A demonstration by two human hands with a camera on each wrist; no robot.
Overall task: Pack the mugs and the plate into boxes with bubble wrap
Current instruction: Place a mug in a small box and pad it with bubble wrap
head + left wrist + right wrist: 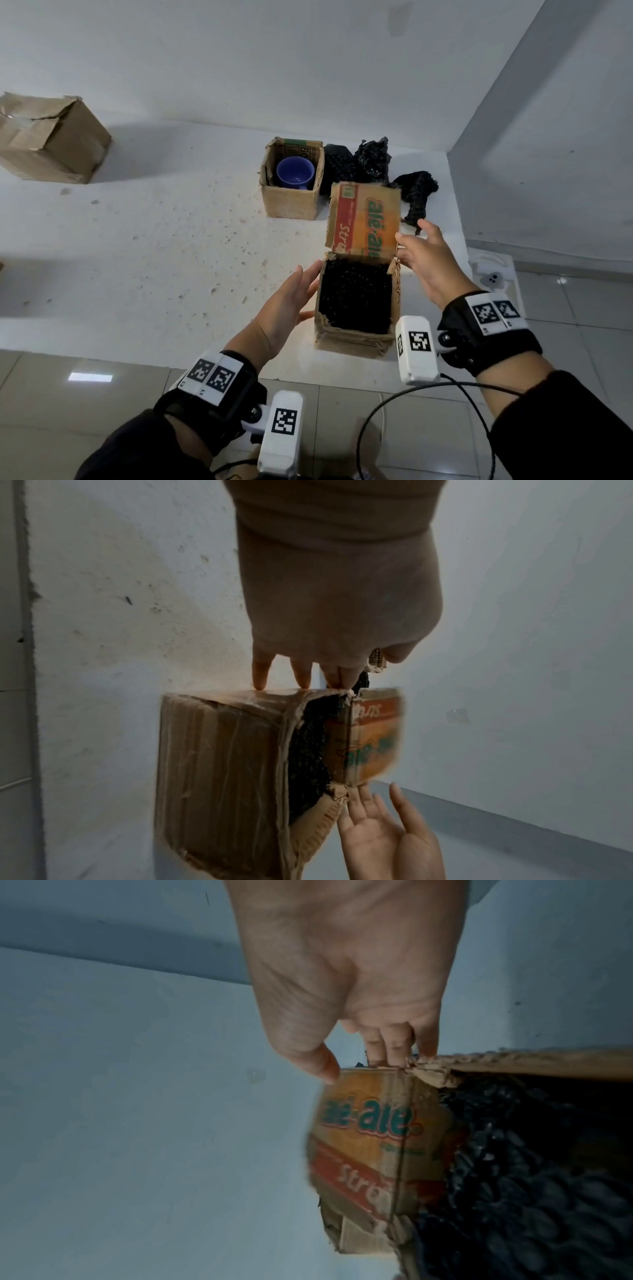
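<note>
A small cardboard box (pixel 356 339) near the table's front edge is filled to the rim with black bubble wrap (pixel 356 294). Its far flap (pixel 364 219), printed orange and red, stands upright. My left hand (pixel 291 301) lies flat against the box's left side, fingers straight (pixel 260 674). My right hand (pixel 428 263) is open, fingertips and thumb (pixel 325 1066) touching the flap's right edge (pixel 369 1137). Behind, a blue mug (pixel 295 172) sits uncovered in a second open box (pixel 289 202). No plate is in view.
Loose black bubble wrap pieces (pixel 373 161) lie behind the two boxes near the wall. A larger brown box (pixel 51 137) sits far left on the white table (pixel 154 240). The table's right edge runs close to my right hand; tiled floor (pixel 565 342) lies below.
</note>
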